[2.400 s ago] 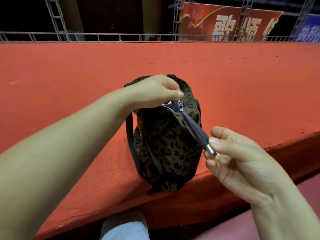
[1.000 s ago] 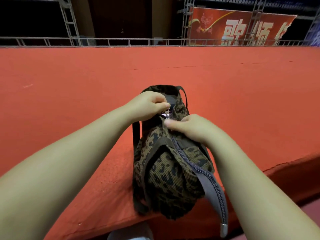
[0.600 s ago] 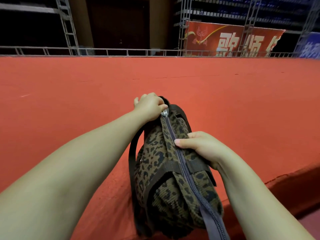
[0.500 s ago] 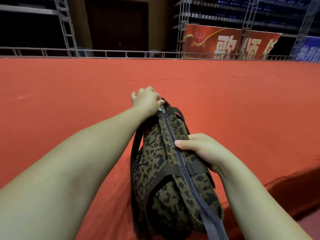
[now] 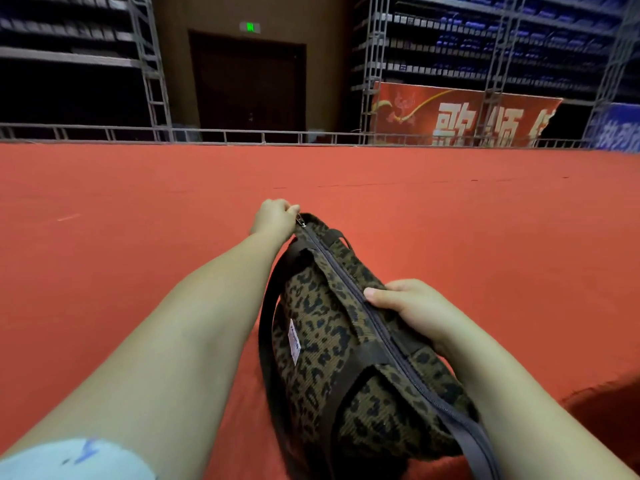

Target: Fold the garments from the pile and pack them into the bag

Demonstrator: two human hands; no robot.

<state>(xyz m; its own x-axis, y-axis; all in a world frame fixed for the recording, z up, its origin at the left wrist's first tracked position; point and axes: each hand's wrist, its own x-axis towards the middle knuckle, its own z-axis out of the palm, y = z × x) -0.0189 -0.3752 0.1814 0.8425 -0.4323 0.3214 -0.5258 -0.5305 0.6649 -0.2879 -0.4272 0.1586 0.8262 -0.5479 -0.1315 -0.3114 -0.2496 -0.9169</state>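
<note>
A leopard-print bag (image 5: 322, 317) lies lengthwise on the red carpeted platform (image 5: 121, 237), its near end at the platform's front edge. Its grey zipper (image 5: 349, 289) runs closed along the top. My left hand (image 5: 275, 218) is stretched to the bag's far end and pinches the metal zipper pull (image 5: 302, 221). My right hand (image 5: 412, 306) grips the bag's top right side, thumb on the zipper tape. A dark strap (image 5: 268, 323) hangs down the left side. No garments are visible outside the bag.
The red platform extends far ahead and to both sides. Its front edge (image 5: 588, 393) drops off at the lower right. A metal rail (image 5: 242, 135) and truss towers line the far edge, with a red banner (image 5: 457, 116) behind.
My left hand has drawn the zipper pull away from me to the bag's far end, closing the zipper. My right hand slid back toward me along the bag's top. The camera tilted upward.
</note>
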